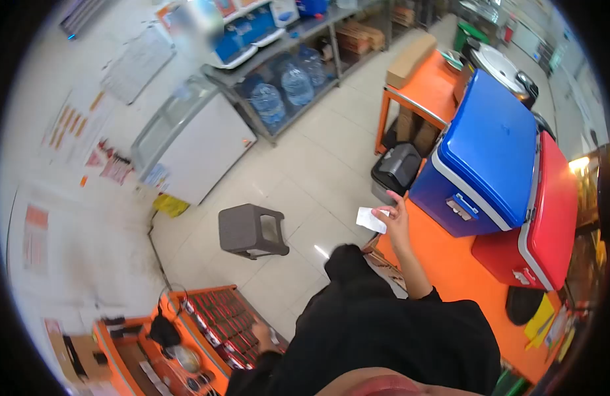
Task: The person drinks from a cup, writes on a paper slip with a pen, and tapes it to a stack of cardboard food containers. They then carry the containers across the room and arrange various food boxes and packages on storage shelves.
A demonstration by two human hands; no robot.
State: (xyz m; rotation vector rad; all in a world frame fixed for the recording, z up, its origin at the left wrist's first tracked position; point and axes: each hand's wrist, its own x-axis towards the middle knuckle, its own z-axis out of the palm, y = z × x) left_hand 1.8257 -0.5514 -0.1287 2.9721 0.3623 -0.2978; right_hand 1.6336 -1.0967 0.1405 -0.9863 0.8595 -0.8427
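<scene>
My right hand [399, 221] is raised beside the orange table and pinches a small white slip of paper [372, 220] between thumb and fingers. Its index finger points up. Low on the left, my left hand [263, 335] hangs near a rack of red-and-dark packages [222, 320]. Its fingers look loosely stretched; they are small and partly blurred, with no held thing that I can make out. Black sleeves cover both arms. Close to the right hand stand a blue cooler box [486, 152] and a black bin [396, 166].
A grey plastic stool [242, 228] stands on the tiled floor ahead. Behind it are a white chest freezer [199, 145] and a metal shelf with water bottles [295, 84]. A red cooler box [549, 218] sits on the orange table [443, 264]. An orange cart [199, 336] is at lower left.
</scene>
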